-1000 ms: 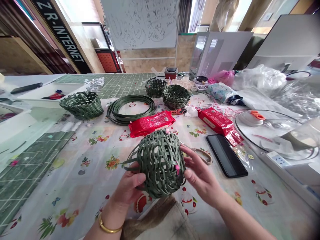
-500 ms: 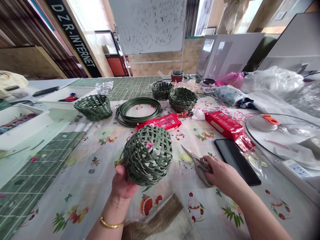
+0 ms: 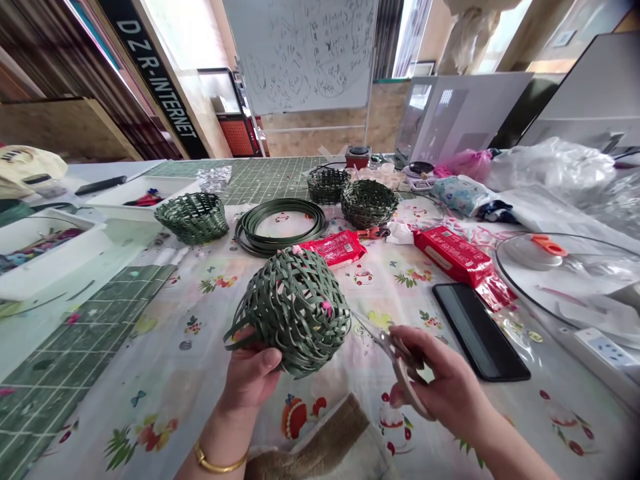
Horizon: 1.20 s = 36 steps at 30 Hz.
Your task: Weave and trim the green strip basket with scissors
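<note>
My left hand [image 3: 253, 370] is closed on the rim of a dark green woven basket [image 3: 300, 313], tipped so that its rounded underside faces up and toward the right. Pink bits show on the weave, and a loose strip end juts out at its left. In my right hand [image 3: 440, 377] is a pair of scissors [image 3: 400, 357], fingers at the grey handles. The scissor tips point up and left, close to the basket's right side; whether they touch it I cannot tell.
Behind the basket lie a coil of green strip [image 3: 280, 223] and a red packet [image 3: 340, 247]. Other woven baskets [image 3: 193, 217] stand farther back. To the right are a phone [image 3: 480, 333], another red packet [image 3: 453, 253] and a power strip [image 3: 607, 350]. White trays [image 3: 45, 247] sit at left.
My right hand has lifted the scissors off the tablecloth and brought them toward the basket. My left hand has turned the basket, so a different part of its weave faces me.
</note>
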Tool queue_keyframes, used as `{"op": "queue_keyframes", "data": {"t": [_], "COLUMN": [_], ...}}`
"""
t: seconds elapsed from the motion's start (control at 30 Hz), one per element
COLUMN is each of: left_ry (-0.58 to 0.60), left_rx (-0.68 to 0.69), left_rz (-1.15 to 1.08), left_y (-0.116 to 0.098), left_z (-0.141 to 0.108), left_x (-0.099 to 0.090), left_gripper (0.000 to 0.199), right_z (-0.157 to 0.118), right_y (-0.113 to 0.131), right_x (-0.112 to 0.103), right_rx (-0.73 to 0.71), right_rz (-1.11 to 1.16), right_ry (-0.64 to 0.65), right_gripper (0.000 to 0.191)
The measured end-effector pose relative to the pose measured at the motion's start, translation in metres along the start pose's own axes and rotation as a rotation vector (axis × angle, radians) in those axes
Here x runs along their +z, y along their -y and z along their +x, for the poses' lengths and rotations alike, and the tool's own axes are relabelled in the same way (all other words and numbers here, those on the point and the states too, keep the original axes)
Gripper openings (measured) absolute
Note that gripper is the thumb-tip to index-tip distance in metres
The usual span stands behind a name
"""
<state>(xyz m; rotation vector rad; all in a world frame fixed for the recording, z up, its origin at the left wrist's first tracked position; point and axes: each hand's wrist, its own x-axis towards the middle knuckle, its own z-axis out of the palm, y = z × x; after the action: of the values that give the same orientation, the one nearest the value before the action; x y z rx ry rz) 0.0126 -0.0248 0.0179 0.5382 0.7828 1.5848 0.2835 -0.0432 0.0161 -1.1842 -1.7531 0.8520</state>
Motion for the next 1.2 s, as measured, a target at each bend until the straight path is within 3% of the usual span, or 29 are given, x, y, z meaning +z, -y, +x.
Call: {"op": "queue_keyframes", "data": {"t": [0.1,0.23,0.43,0.57,0.73,0.83,0.97,1.07,1.13,1.2], "left_ry": [-0.003,0.011,0.146,0.171,0.188,0.220,0.257,0.282,0.276,0.255], "left_rx": [0.014,0.029,0.044,0.107,0.125,0.100,0.094,0.087,0.072,0.070], "left_rz": [0.029,0.065,0.176,0.203,0.242,0.257,0.202,0.176,0.182,0.182], "left_y": [0.001,0.004,0.010,0.016,0.018,0.016,0.012,0.010,0.010,0.012], "left_z": [-0.001,-0.004,-0.004,-0.002,-0.002,-0.002,-0.003,-0.004,-0.004,-0.003], "left_x": [0.000,0.000,-0.007,-0.020,-0.027,-0.020,-0.005,0.002,0.003,0.002], "left_gripper": [0.041,0.039,0.036,0.038,0.040,0.038,0.032,0.030,0.030,0.032], "right_z": [-0.002,0.001,0.005,0.004,0.001,-0.001,-0.007,-0.008,-0.006,-0.003], "right_y": [0.008,0.012,0.003,-0.002,-0.002,0.000,0.002,0.002,0.004,0.008], "right_x": [0.005,0.007,0.011,0.011,0.009,0.012,0.016,0.016,0.016,0.014], "right_rx": [-0.077,-0.159,-0.270,-0.309,-0.271,-0.061,0.471,0.519,0.494,0.486], "right_rz": [-0.191,-0.327,-0.364,-0.375,-0.344,-0.076,0.857,1.345,1.284,0.952], "right_ry": [-0.053,-0.075,-0.120,-0.110,-0.067,-0.016,0.359,0.581,0.551,0.408], "right_gripper": [0.079,0.067,0.061,0.046,0.047,0.042,0.042,0.043,0.041,0.041]}}
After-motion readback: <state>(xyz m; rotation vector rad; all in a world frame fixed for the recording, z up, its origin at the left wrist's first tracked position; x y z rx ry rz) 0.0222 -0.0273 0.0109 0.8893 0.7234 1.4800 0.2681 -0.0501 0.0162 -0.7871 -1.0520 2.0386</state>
